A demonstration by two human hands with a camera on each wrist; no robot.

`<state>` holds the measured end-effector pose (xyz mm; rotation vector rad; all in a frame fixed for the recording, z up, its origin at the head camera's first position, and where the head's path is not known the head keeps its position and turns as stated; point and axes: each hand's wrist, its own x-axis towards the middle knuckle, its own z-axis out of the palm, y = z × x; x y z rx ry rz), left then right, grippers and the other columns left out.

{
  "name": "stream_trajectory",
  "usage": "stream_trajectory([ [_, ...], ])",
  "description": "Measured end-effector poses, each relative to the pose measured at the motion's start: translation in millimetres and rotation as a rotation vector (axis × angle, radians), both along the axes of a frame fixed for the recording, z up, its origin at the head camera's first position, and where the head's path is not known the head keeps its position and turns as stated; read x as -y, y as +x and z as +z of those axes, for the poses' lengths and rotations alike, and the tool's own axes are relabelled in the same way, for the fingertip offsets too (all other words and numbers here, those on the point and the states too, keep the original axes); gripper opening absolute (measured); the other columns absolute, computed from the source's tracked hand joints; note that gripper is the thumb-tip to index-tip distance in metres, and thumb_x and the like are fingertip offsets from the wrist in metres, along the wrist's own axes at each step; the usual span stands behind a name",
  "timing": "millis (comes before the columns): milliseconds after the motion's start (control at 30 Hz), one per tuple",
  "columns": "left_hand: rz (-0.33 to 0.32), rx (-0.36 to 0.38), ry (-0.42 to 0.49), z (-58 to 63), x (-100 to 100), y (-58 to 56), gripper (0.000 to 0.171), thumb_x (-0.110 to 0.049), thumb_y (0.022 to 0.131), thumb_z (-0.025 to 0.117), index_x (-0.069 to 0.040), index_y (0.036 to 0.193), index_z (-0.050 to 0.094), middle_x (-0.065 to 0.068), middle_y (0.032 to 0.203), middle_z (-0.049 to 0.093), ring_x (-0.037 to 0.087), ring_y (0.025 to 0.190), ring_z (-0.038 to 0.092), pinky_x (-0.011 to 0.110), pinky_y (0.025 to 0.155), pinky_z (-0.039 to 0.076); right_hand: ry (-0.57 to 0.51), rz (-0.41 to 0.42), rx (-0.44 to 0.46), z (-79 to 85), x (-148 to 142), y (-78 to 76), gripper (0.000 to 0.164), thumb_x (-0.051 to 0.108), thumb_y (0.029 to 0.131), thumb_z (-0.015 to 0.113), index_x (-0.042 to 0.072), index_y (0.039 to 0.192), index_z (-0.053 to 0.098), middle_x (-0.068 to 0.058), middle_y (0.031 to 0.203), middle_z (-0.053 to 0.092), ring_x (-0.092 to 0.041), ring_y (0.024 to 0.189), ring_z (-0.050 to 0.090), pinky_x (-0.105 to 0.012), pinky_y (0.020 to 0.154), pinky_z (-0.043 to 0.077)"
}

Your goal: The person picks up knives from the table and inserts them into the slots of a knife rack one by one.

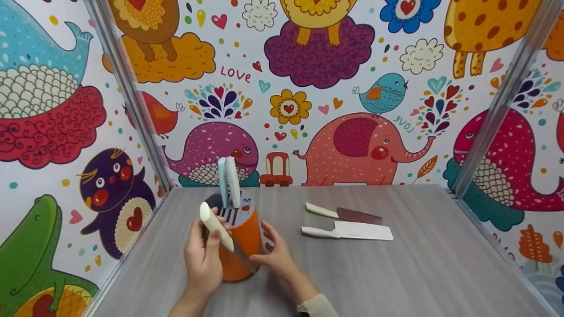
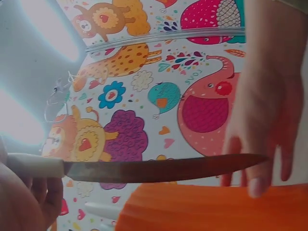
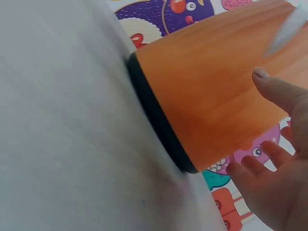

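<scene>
Left hand (image 1: 202, 259) nearest, fingers and thumb curled round the pale handle of a knife (image 1: 226, 240); blade slants down across the front of the block, bare of any slot. Right hand (image 1: 278, 256) opposite, fingers spread and holding nothing, close by the block's side (whether the thumb touches, cannot tell). Orange block (image 1: 246, 240) just behind the knife, upright on the grey table (image 1: 396, 277). Slots in its top; a light-blue handle (image 1: 223, 182) and a white handle (image 1: 233, 185) stand up out of them. Farther right, well apart from the block, a dark-bladed knife (image 1: 352, 214) and a white cleaver (image 1: 363, 230) lie flat, handles toward it. Printed wall (image 1: 282, 132) behind everything.

Step in hand, my reading: moving knives between block and table (direction not tellable). If this one goes in, next calls for lifting it, turning the tip down over a free slot, right hand steadying the block, thumb off the edge.
</scene>
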<state>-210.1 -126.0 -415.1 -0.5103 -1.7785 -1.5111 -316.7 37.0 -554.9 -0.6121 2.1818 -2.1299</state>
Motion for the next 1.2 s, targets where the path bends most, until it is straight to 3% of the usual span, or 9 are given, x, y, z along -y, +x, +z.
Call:
stream_trajectory([
  [200, 0.215, -0.144, 0.085, 17.7, 6, -2.3, 0.031, 0.005, 0.110, 0.044, 0.021, 0.136, 0.049, -0.009, 0.116, 0.064, 0.007, 0.101, 0.066, 0.013, 0.096, 0.056, 0.016, 0.020, 0.039, -1.3, 8, -1.0, 0.101, 0.011, 0.085, 0.089, 0.019, 0.167, 0.032, -0.012, 0.172, 0.036, -0.040, 0.156, 0.036, -0.064, 0.127, 0.032],
  [300, 0.272, -0.150, 0.113, 26.1, 7, -2.1, 0.031, 0.003, 0.110, 0.046, 0.021, 0.135, 0.049, -0.011, 0.116, 0.063, 0.003, 0.101, 0.066, 0.013, 0.097, 0.055, 0.021, 0.012, 0.060, -1.6, 10, -0.6, 0.102, 0.014, 0.085, 0.090, 0.025, 0.168, 0.032, -0.007, 0.172, 0.036, -0.037, 0.156, 0.037, -0.062, 0.128, 0.031],
  [400, 0.282, -0.108, 0.131, 32.2, 7, -1.7, 0.032, 0.004, 0.109, 0.045, 0.021, 0.137, 0.047, -0.014, 0.117, 0.062, 0.003, 0.101, 0.067, 0.013, 0.098, 0.055, 0.032, -0.004, 0.083, -1.7, 10, -0.5, 0.101, 0.015, 0.085, 0.091, 0.029, 0.167, 0.033, -0.003, 0.172, 0.038, -0.035, 0.156, 0.037, -0.061, 0.128, 0.031],
  [533, 0.290, -0.080, 0.182, 39.1, 7, -2.2, 0.034, 0.005, 0.110, 0.044, 0.019, 0.140, 0.048, -0.009, 0.116, 0.064, 0.008, 0.101, 0.069, 0.015, 0.098, 0.056, 0.036, -0.015, 0.096, -1.6, 11, -1.6, 0.101, 0.014, 0.084, 0.091, 0.031, 0.166, 0.034, -0.002, 0.171, 0.039, -0.034, 0.156, 0.038, -0.061, 0.128, 0.032],
  [767, 0.368, -0.244, 0.324, 50.8, 9, -5.2, 0.032, -0.009, 0.113, 0.045, 0.012, 0.135, 0.055, -0.004, 0.113, 0.068, 0.009, 0.095, 0.073, 0.019, 0.091, 0.061, 0.026, -0.002, 0.109, -0.9, 10, -3.6, 0.103, 0.015, 0.083, 0.092, 0.028, 0.167, 0.034, -0.005, 0.171, 0.039, -0.036, 0.156, 0.038, -0.061, 0.128, 0.033],
  [900, 0.355, -0.316, 0.401, 59.2, 7, -7.6, 0.031, -0.015, 0.112, 0.050, 0.007, 0.133, 0.057, 0.000, 0.111, 0.069, 0.012, 0.092, 0.074, 0.021, 0.089, 0.062, 0.022, -0.003, 0.116, 0.5, 9, -3.9, 0.103, 0.016, 0.082, 0.093, 0.028, 0.166, 0.035, -0.004, 0.170, 0.041, -0.035, 0.155, 0.039, -0.059, 0.128, 0.033],
  [1000, 0.338, -0.349, 0.416, 66.2, 5, -10.0, 0.031, -0.018, 0.112, 0.052, 0.007, 0.129, 0.057, 0.001, 0.109, 0.070, 0.014, 0.092, 0.074, 0.023, 0.088, 0.063, 0.017, -0.004, 0.126, 0.5, 8, -4.0, 0.103, 0.020, 0.081, 0.095, 0.030, 0.165, 0.036, -0.001, 0.168, 0.043, -0.033, 0.155, 0.039, -0.058, 0.129, 0.033],
  [1200, 0.376, -0.375, 0.363, 82.6, 2, -17.2, 0.032, -0.010, 0.112, 0.050, 0.014, 0.132, 0.055, -0.001, 0.111, 0.068, 0.013, 0.096, 0.074, 0.022, 0.091, 0.062, 0.003, -0.003, 0.158, -0.3, 6, -4.9, 0.104, 0.024, 0.077, 0.098, 0.035, 0.163, 0.040, 0.003, 0.166, 0.046, -0.030, 0.155, 0.040, -0.055, 0.129, 0.033],
])
